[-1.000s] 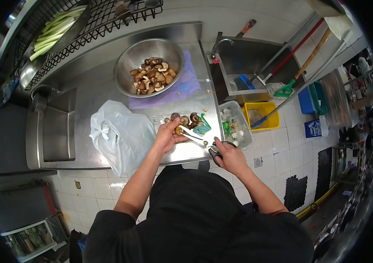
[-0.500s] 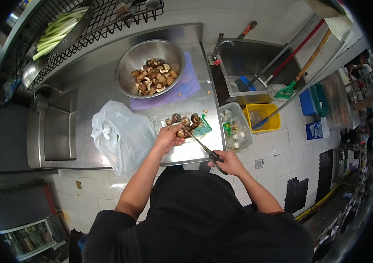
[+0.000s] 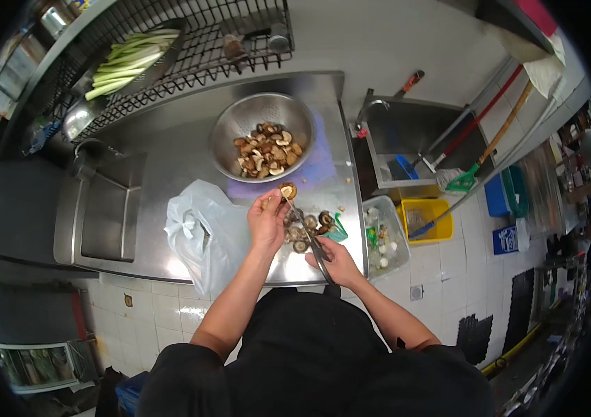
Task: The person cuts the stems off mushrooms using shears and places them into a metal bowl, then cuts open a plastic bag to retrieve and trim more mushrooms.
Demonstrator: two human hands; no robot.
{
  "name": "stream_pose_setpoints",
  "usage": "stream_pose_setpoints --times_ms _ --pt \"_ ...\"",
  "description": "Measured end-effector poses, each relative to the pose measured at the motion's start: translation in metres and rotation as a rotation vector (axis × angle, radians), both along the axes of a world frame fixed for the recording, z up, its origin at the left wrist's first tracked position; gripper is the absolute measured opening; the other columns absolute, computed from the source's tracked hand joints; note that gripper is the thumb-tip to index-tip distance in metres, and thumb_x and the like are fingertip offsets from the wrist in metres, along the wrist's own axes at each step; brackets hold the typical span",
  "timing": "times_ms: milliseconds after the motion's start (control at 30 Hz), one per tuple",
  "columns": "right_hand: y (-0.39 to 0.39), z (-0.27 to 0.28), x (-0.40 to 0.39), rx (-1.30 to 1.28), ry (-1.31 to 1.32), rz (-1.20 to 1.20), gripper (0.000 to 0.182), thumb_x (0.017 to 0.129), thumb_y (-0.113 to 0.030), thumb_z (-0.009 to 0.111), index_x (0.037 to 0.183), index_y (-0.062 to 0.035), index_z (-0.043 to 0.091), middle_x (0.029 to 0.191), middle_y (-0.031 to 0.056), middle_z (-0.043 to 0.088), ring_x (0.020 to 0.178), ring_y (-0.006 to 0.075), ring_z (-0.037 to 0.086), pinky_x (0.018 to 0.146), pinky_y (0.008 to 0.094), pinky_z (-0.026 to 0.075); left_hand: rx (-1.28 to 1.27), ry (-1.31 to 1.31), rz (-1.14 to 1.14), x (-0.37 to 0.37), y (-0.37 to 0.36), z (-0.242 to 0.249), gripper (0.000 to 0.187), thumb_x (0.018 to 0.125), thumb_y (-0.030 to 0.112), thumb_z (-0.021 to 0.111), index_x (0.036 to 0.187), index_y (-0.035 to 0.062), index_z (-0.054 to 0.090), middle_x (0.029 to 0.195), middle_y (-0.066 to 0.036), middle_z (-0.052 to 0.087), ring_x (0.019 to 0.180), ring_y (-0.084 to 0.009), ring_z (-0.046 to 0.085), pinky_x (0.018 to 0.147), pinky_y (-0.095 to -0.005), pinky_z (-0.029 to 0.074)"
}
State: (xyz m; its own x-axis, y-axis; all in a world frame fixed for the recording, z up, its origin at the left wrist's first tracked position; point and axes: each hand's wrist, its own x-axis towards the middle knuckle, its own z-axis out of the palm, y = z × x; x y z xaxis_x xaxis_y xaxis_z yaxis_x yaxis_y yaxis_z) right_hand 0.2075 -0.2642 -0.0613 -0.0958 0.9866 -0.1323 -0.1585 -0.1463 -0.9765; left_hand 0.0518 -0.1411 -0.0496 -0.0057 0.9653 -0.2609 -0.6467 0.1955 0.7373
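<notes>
My left hand (image 3: pixel 266 221) is closed on a shiitake mushroom (image 3: pixel 288 188), gripping it at the fingertips with its pale underside showing. My right hand (image 3: pixel 341 265) is wrapped round the handles of a pair of scissors (image 3: pixel 318 251), and the blades reach up to the mushroom. Below the blades, a pile of whole shiitake (image 3: pixel 300 245) lies on the steel counter beside some green netting (image 3: pixel 338 229). Just beyond my left fingers stands a perforated metal bowl (image 3: pixel 223 151) of mushrooms, set on a purple cloth (image 3: pixel 322 153).
A knotted white plastic bag (image 3: pixel 205 226) lies left of my left forearm. Past the counter's right edge are a clear bin (image 3: pixel 397 258) with scraps, a yellow bucket (image 3: pixel 438 226) and a deep sink (image 3: pixel 379 156). Another sink (image 3: pixel 104 229) is at the left, and a wire rack (image 3: pixel 205 42) hangs above.
My left hand has lifted a mushroom from the pile towards the bowl. The scissors have turned steeper, with their blades now at that mushroom. The whole view has shifted.
</notes>
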Motion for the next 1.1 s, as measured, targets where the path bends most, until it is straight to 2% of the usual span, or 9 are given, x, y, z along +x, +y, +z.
stream_pose_setpoints --times_ms 300,633,733,767,867,900,967,1033,1100 --pt "0.089 0.032 -0.036 0.008 0.02 0.062 0.039 0.09 -0.028 0.076 0.114 -0.0019 0.061 0.074 -0.0024 0.058 0.06 0.0053 0.053 0.049 0.0224 0.041 0.063 0.234 0.23 -0.026 0.067 0.045 0.018 0.091 0.008 0.072 0.103 -0.0008 0.063 0.096 -0.007 0.068 0.086 -0.015 0.065 0.077 -0.0299 0.057" --pt "0.137 0.043 -0.024 -0.138 0.058 0.166 0.037 0.089 -0.03 0.076 0.11 -0.0019 0.064 0.068 0.0002 0.06 0.045 0.0063 0.051 0.037 0.0215 0.035 0.121 0.295 0.205 -0.043 0.111 0.057 0.019 0.09 0.014 0.073 0.096 -0.0022 0.064 0.086 -0.008 0.068 0.07 -0.0126 0.066 0.062 -0.0242 0.056" --pt "0.141 0.037 -0.019 -0.281 0.05 0.078 0.039 0.086 -0.033 0.079 0.104 -0.0017 0.065 0.067 0.0021 0.061 0.043 0.0081 0.053 0.035 0.0216 0.035 0.046 0.823 0.079 -0.055 0.129 0.04 0.039 0.098 0.037 0.062 0.103 -0.0022 0.059 0.082 -0.008 0.066 0.057 -0.0135 0.063 0.049 -0.0246 0.053" --pt "0.137 0.035 -0.017 -0.285 0.052 0.076 0.039 0.086 -0.033 0.079 0.104 -0.0017 0.065 0.067 0.0021 0.061 0.043 0.0081 0.053 0.035 0.0216 0.035 0.043 0.825 0.075 -0.061 0.132 0.029 0.039 0.098 0.037 0.062 0.103 -0.0022 0.059 0.082 -0.008 0.066 0.057 -0.0135 0.063 0.049 -0.0246 0.053" --pt "0.126 0.028 -0.007 -0.146 -0.135 0.022 0.04 0.086 -0.035 0.079 0.102 -0.0009 0.065 0.069 0.0022 0.061 0.048 0.0104 0.054 0.041 0.0241 0.039 0.016 0.423 -0.172 -0.069 0.127 0.033 0.053 0.1 0.058 0.046 0.1 0.0051 0.05 0.073 -0.003 0.057 0.055 -0.0124 0.055 0.047 -0.0259 0.046" --pt "0.117 0.03 -0.004 -0.019 -0.316 0.001 0.043 0.085 -0.036 0.079 0.106 -0.0012 0.065 0.068 0.0041 0.061 0.052 0.0138 0.056 0.047 0.027 0.041 0.005 0.426 -0.178 -0.069 0.124 0.03 0.053 0.1 0.058 0.046 0.1 0.0051 0.05 0.073 -0.003 0.057 0.055 -0.0124 0.055 0.047 -0.0259 0.046" --pt "0.096 0.042 -0.001 0.239 -0.676 -0.037 0.051 0.081 -0.038 0.081 0.113 -0.0017 0.064 0.068 0.0081 0.061 0.06 0.0206 0.061 0.058 0.0328 0.047 -0.055 -0.006 -0.226 -0.069 0.121 0.023 0.051 0.101 0.057 0.043 0.101 0.007 0.051 0.077 -0.004 0.058 0.063 -0.0149 0.056 0.055 -0.0277 0.048" --pt "0.08 0.057 0.003 0.135 -0.796 0.025 0.056 0.078 -0.033 0.08 0.123 -0.0044 0.061 0.074 0.0125 0.064 0.066 0.0275 0.064 0.062 0.0379 0.05 -0.043 -0.058 -0.313 -0.063 0.111 0.032 0.049 0.101 0.056 0.042 0.103 0.0081 0.055 0.08 -0.004 0.057 0.067 -0.0164 0.056 0.062 -0.0309 0.049" --pt "0.061 0.047 0.008 0.356 -0.981 -0.032 0.06 0.078 -0.027 0.077 0.13 -0.0057 0.056 0.085 0.0155 0.068 0.072 0.0319 0.066 0.065 0.0417 0.053 -0.076 0.037 -0.333 -0.049 0.092 0.04 0.048 0.102 0.054 0.044 0.103 0.0078 0.057 0.082 -0.003 0.056 0.068 -0.0154 0.055 0.061 -0.0316 0.048"
